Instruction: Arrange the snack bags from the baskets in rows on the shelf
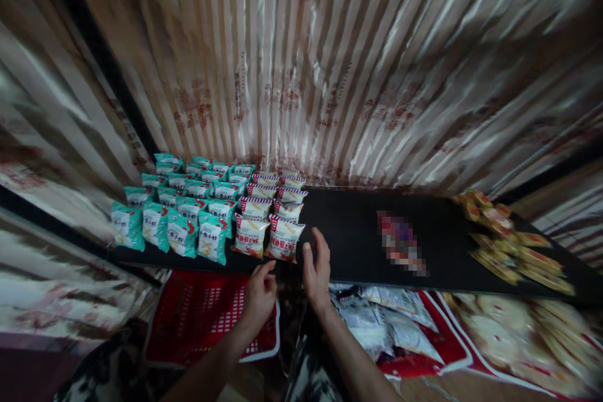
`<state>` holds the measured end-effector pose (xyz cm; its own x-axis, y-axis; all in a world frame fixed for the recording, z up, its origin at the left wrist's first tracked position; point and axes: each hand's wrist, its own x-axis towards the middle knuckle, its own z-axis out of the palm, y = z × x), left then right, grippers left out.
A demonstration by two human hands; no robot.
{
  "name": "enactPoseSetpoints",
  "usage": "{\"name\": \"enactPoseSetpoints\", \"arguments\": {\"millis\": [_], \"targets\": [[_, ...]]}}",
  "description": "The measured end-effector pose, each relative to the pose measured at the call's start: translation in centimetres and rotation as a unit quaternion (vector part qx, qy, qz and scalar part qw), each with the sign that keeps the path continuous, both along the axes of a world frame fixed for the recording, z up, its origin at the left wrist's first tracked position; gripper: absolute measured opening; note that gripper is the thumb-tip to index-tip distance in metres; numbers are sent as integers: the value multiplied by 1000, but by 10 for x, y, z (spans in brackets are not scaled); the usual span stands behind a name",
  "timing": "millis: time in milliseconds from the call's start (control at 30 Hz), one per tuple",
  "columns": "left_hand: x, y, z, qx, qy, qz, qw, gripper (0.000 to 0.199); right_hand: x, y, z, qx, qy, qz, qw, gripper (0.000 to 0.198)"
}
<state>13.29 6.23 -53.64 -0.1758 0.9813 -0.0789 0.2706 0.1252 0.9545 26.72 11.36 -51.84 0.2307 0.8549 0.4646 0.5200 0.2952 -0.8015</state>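
- Head view, and here are both bare hands, low in the middle, at the front edge of a long black shelf [339,220].
- The right hand [316,270] is up at the edge, thumb and fingers apart, nothing seen between them, just beside a cream snack bag [284,239]; whether skin meets wrapper, one cannot tell.
- The left hand [260,298] sits lower, fingers loosely bent and not closed on anything visible, with a red basket [188,326] behind it.
- That cream bag stands upright at the front of the shelf, the right-hand end of its row, and next to it on the left comes a second cream bag [249,235], more lined up behind the pair.
- Further left, a whole block of teal bags [183,232], standing in rows!
- Over to the right, a pixel-blurred packet [400,242] lies alone, well apart from the bags, and beyond it yellow packs [497,260] lie in loose heaps.
- Below the shelf, silvery bags [407,330] fill another red basket [456,361], and striped sheeting [292,75] hangs behind everything.
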Motion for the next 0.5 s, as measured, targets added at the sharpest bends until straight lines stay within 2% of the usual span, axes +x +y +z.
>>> {"name": "enactPoseSetpoints", "arguments": {"millis": [67, 133, 233, 367, 500], "targets": [[-4, -2, -4, 25, 31, 14, 999, 44, -1, 3, 22, 69, -66, 12, 995, 41], [-8, -3, -7, 35, 54, 32, 997, 46, -7, 9, 43, 129, -133, 54, 981, 34], [-11, -4, -8, 42, 75, 41, 995, 50, -24, 21, 66, 169, -223, 142, 950, 29], [-18, -3, -3, 38, 83, 24, 996, 53, -53, 38, 78, 131, -323, 227, 910, 33], [-25, -2, 0, 8, 70, 12, 997, 53, -76, 52, 82, 68, -402, 249, 878, 40]]}}
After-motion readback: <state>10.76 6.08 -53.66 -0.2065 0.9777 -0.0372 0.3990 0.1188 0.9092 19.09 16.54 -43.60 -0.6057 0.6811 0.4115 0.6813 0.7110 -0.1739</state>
